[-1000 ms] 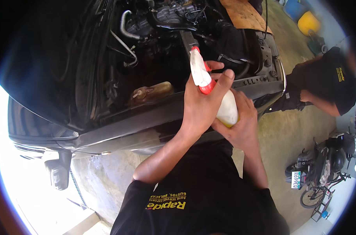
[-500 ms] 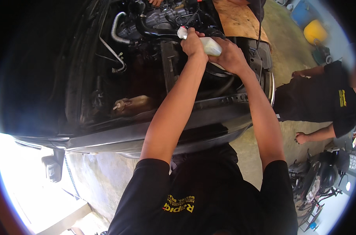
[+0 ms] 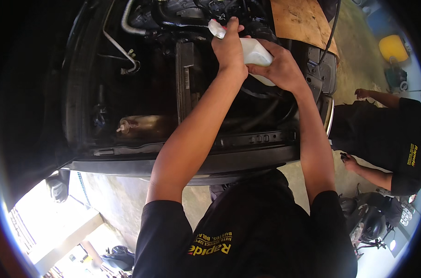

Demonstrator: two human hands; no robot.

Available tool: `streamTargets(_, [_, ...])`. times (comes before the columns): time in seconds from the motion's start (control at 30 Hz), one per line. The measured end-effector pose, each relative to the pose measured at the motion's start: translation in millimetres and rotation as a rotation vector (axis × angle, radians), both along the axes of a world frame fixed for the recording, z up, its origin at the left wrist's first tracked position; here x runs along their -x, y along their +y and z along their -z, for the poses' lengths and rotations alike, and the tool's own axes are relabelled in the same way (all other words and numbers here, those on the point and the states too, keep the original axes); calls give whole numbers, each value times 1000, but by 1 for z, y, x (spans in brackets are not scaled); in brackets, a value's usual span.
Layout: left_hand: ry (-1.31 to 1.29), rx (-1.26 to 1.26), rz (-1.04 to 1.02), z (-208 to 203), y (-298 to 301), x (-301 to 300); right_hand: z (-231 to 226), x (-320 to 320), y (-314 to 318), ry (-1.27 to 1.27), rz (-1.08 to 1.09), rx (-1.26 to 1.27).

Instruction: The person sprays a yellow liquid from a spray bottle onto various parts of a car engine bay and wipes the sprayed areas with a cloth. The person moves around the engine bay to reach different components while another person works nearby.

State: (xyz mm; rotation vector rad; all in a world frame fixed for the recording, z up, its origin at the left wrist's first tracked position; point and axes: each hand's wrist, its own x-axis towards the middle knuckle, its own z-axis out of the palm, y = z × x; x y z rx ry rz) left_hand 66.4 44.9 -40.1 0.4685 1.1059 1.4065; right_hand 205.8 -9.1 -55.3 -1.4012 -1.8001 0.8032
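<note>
Over the open engine bay of a dark vehicle I hold a translucent white plastic bottle, tilted on its side. My left hand is closed around its narrow upper end, where a white top with a bit of red sticks out past the fingers. Around the wide lower part of the bottle wraps my right hand. A black hose runs just beyond the white top. Whether anything flows from the bottle cannot be seen.
A yellowed plastic reservoir sits inside the bay near the front edge. Brown cardboard covers the far right side. At the right stands another person in a dark shirt, near a motorcycle and a yellow container.
My view has shifted, so the engine bay sits higher. Both hands keep hold of the bottle, and more of its side shows. The other person's arms have moved slightly.
</note>
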Motion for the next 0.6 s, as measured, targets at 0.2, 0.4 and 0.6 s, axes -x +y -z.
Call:
streamTargets(0.2, [-50, 46, -20, 4, -1, 1, 8, 2, -4, 0, 9, -74])
streamTargets(0.4, [-57, 47, -12, 10, 0, -1, 7, 1, -9, -54, 53, -57])
streamTargets(0.6, [-30, 30, 57, 17, 1, 0, 7, 2, -13, -131, 85, -54])
